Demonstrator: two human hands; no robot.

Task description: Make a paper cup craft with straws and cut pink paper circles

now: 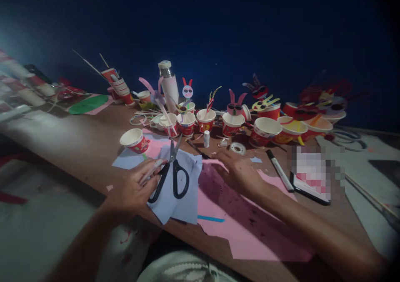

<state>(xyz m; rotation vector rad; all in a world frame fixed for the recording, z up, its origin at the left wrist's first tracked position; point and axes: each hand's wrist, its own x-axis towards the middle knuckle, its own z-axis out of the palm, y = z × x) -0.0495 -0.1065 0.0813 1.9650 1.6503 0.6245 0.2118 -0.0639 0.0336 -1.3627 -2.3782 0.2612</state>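
My left hand is at the near table edge, its fingers pinching a pale strip of paper. Black-handled scissors lie next to those fingers, on a sheet of pale blue paper, with their blades pointing away from me. My right hand rests flat, with its fingers spread on a large pink paper sheet. A small roll of tape and a small white bottle stand just beyond that hand.
Several red-and-white paper cups, some decorated as rabbits, crowd the far side of the wooden table. A steel-topped flask stands among them. A black-capped marker lies at the right, beside a pixelated patch.
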